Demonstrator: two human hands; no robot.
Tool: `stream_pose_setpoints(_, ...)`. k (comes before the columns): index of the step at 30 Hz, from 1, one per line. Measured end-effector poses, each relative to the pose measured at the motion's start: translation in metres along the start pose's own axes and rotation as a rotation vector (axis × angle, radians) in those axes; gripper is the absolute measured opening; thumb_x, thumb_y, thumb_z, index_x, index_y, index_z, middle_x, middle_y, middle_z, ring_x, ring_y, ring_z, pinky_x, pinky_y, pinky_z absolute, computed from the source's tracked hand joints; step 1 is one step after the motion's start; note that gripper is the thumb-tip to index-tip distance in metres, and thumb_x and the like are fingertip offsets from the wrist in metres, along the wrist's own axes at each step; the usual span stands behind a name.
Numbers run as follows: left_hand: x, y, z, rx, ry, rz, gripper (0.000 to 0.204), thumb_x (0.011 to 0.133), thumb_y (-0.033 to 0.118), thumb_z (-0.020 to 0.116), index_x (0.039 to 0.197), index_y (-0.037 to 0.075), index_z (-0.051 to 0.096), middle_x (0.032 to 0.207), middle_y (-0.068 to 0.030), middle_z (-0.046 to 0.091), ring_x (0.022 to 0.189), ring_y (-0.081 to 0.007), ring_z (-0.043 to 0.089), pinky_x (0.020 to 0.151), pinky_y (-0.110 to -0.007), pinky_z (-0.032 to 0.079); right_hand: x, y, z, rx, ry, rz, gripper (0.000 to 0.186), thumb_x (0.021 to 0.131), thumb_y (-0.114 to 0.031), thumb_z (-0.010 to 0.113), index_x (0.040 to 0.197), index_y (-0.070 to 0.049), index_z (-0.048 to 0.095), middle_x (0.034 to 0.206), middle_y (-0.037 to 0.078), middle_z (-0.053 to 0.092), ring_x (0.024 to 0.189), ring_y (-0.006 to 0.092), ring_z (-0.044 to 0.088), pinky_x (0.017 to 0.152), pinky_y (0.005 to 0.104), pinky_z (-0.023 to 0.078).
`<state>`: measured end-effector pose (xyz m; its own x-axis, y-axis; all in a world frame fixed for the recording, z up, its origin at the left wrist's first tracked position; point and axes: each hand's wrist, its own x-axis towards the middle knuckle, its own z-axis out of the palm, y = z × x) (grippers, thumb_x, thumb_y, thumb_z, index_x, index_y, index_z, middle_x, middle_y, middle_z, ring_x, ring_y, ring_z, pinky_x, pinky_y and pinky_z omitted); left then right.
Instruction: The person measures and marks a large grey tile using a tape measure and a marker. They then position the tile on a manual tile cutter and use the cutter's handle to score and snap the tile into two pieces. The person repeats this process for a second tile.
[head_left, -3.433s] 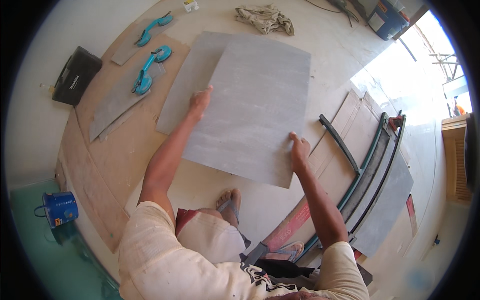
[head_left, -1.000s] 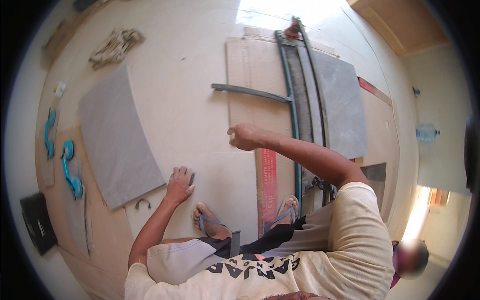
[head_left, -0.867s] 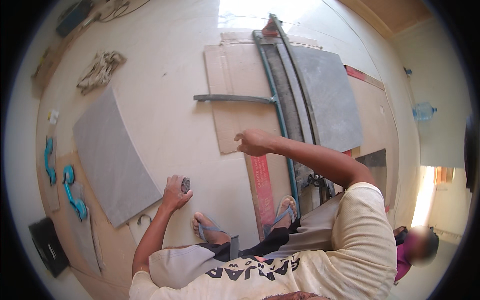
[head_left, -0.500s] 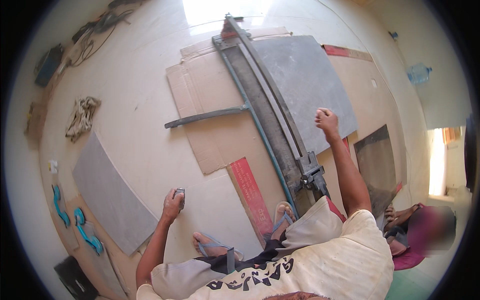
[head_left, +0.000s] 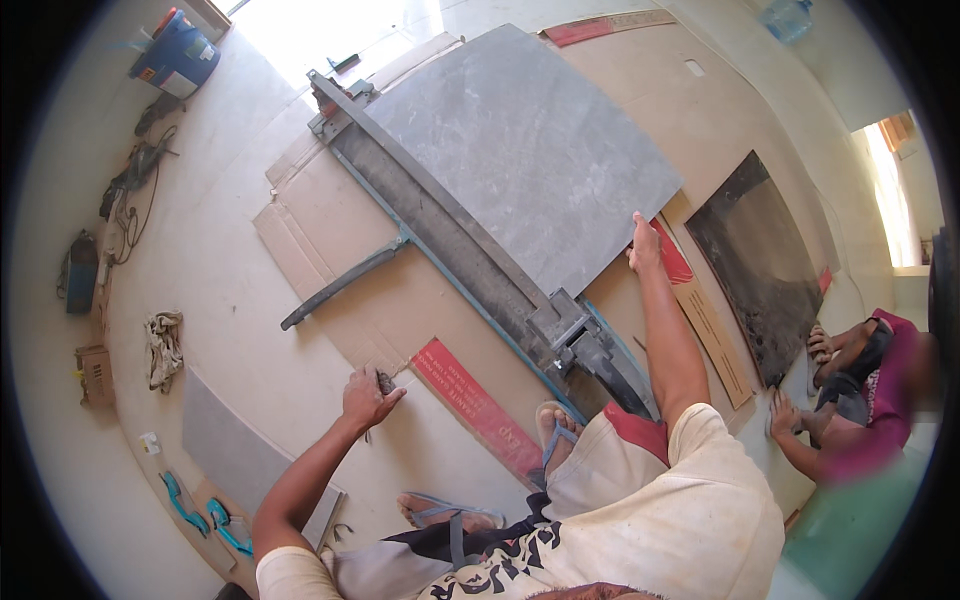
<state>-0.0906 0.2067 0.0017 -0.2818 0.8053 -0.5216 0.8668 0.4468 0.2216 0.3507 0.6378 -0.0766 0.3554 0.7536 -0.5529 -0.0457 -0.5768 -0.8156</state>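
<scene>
My right hand (head_left: 646,246) is closed at the near right edge of a large grey tile (head_left: 520,140), its fingers against the edge. That tile lies along the right side of a long manual tile cutter (head_left: 440,230). The cutter's black side arm (head_left: 345,285) reaches left over cardboard. My left hand (head_left: 368,402) is left of the cutter, above the floor near a red-printed cardboard strip (head_left: 480,410). It is closed round a small dark grey object (head_left: 385,382), too small to name.
A dark, glossy tile (head_left: 760,270) lies at right beside a crouching person (head_left: 890,380) with hands near its edge. Another grey tile (head_left: 250,440) and turquoise suction lifters (head_left: 185,505) lie at left. A rag (head_left: 163,350), tools with cables (head_left: 130,185) and a blue bucket (head_left: 180,55) stand farther off.
The view has turned, so the cutter slants more to the left. My right hand has gone from above the tile to its near edge. My left hand has moved closer to the cardboard strip.
</scene>
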Motion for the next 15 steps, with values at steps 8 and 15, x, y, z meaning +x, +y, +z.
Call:
stream_pose_setpoints(8, 0.053, 0.075, -0.057, -0.109, 0.234, 0.161, 0.061, 0.083, 0.049, 0.07, 0.115, -0.002, 0.059, 0.113, -0.0222, 0.057, 0.107, -0.0386, 0.055, 0.093, -0.045, 0.046, 0.0, 0.001, 0.011, 0.041, 0.106, -0.012, 0.069, 0.093, -0.042, 0.056, 0.128, 0.017, 0.05, 0.139, 0.029, 0.051, 0.128, 0.037, 0.051, 0.101, 0.0435, 0.045)
stream_pose_setpoints(15, 0.122, 0.173, -0.113, -0.526, 0.505, 0.172, 0.039, 0.085, 0.033, 0.072, 0.1, -0.001, 0.06, 0.101, -0.0177, 0.062, 0.095, -0.0329, 0.061, 0.085, -0.042, 0.049, -0.041, -0.03, 0.029, 0.107, 0.213, 0.138, 0.068, 0.098, -0.043, 0.049, 0.131, 0.017, 0.046, 0.14, 0.028, 0.049, 0.126, 0.0361, 0.053, 0.102, 0.0414, 0.047)
